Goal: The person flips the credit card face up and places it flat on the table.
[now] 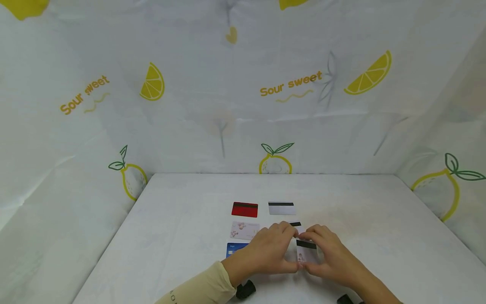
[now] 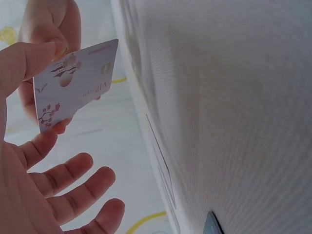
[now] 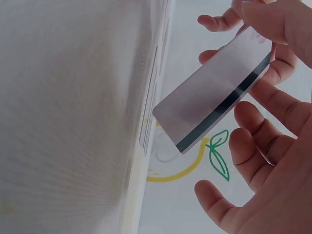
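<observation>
Held between both hands, over the near part of the white table: a thin card, with a dark stripe along one long edge of one face, and a flowery print, small chip square and "VIP" lettering on the other. Raised clear of the tabletop and tilted, to judge by the wrist views.

Probably very light, stiff enough to keep its shape, smooth and rather slippery on the faces. Unlikely to break in ordinary handling, though liable to bow if squeezed hard across its width. Best taken by the two long edges, thumb on one and forefinger on the other, leaving both faces free.

Pinched that way by both hands at once, close to one end. In the left hand, a grip spread no wider than the card, clamped on its edges, with the other fingers loosely fanned. In the right hand, a matching grip, also clamped on the card (some fingertips hidden behind it, so exact contact hard to tell).

Lying beyond, on the table: a red card, a white striped card, a pale printed card and, partly covered by the left arm, a blue card.
</observation>
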The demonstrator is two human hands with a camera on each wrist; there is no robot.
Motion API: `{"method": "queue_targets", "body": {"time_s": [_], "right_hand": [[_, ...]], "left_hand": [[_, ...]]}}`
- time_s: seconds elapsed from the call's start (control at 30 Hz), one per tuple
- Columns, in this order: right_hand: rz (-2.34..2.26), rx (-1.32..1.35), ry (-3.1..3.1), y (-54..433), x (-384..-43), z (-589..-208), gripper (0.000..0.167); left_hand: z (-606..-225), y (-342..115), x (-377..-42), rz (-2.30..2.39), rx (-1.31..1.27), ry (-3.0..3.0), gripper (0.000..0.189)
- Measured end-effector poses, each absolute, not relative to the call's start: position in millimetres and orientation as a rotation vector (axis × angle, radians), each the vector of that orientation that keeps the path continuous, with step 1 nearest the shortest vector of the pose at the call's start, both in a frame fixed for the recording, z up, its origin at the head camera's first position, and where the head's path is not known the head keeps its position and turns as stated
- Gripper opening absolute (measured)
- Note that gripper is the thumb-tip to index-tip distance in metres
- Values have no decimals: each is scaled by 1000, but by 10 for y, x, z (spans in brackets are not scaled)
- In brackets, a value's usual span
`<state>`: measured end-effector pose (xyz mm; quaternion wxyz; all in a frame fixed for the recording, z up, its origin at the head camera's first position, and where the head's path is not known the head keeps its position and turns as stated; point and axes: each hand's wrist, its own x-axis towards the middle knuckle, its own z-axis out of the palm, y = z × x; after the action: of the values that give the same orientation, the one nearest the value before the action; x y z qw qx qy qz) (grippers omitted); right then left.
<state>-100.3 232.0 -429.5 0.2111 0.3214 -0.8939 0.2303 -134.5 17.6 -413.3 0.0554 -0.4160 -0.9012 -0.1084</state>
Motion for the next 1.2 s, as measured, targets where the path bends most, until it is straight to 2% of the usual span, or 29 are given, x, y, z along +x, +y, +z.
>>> {"method": "queue_targets", "body": {"time_s": [0.5,1.2], "right_hand": [[1022,903,-2368,2331,-972,-4270,64],[1226,838,-2356,2331,-964,-4246,66]], "left_hand": [[-4143,173,-1337,-325,-1258,-2744,70],[-4093,101,-1407,-351,-1194,-2793,58]]}}
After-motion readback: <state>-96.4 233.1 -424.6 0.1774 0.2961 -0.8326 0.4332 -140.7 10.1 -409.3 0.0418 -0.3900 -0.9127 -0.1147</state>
